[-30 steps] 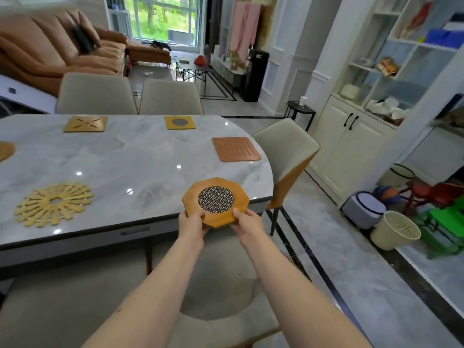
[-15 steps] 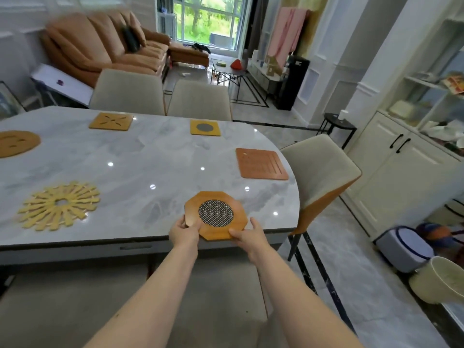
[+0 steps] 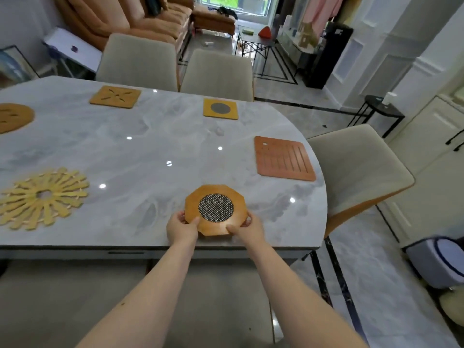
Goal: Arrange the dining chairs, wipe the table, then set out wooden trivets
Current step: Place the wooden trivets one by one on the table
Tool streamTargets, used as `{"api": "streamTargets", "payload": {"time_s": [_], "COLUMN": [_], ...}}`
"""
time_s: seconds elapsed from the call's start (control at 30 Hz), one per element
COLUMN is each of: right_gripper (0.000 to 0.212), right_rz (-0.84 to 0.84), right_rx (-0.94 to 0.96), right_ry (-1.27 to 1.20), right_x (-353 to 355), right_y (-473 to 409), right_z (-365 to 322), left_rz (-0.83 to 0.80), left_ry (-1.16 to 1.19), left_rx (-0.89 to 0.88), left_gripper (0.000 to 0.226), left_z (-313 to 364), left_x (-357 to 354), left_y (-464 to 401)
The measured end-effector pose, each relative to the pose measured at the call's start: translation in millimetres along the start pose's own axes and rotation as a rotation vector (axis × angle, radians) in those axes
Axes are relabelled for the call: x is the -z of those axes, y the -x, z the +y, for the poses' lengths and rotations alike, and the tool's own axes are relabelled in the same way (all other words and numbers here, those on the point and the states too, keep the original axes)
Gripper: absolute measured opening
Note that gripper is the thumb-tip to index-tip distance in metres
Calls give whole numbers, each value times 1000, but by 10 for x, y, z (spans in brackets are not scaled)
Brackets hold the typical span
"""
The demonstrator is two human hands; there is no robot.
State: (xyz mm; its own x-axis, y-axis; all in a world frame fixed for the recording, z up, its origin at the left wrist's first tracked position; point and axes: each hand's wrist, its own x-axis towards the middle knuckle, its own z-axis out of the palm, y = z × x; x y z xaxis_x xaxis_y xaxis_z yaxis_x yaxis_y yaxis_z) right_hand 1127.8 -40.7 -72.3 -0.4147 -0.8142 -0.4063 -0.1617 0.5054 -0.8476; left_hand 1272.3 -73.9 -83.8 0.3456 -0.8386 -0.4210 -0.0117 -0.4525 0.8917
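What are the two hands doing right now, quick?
Left hand: holding the near left edge of the octagonal trivet.
Right hand: holding its near right edge.

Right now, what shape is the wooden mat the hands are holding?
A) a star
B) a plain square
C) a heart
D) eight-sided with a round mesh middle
D: the left hand and right hand grip an octagonal trivet with a round mesh centre.

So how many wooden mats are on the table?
6: octagonal mat held at the near edge, slatted mat right, mesh square and cut-out square far side, round mat and sunburst mat left. More may lie off-frame.
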Motion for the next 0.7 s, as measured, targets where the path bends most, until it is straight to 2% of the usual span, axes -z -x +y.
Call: {"api": "streamTargets", "payload": {"time_s": [0.1,0.23,0.4,0.7], "right_gripper": [58,74,84,88], "right_rz": [39,40,46,50], "right_rx": [50,35,19,4], "right_ry": [125,313,315,322], "right_x": [-42,-50,-50,-30], "right_y": [-179,-170,-245,-306], "right_z": [32,31,91,82], "left_rz": [-13,-39,-62,-90], "left_ry": [-141,-406,-455,-479], "left_rx": [-47,-114,-173,-186], "left_gripper": [32,38,48,63], "left_z": [-133,-245,-235,-268], "left_x": [-101,-198,-230,-235], "left_y": [-171,-213,-196,-242]}}
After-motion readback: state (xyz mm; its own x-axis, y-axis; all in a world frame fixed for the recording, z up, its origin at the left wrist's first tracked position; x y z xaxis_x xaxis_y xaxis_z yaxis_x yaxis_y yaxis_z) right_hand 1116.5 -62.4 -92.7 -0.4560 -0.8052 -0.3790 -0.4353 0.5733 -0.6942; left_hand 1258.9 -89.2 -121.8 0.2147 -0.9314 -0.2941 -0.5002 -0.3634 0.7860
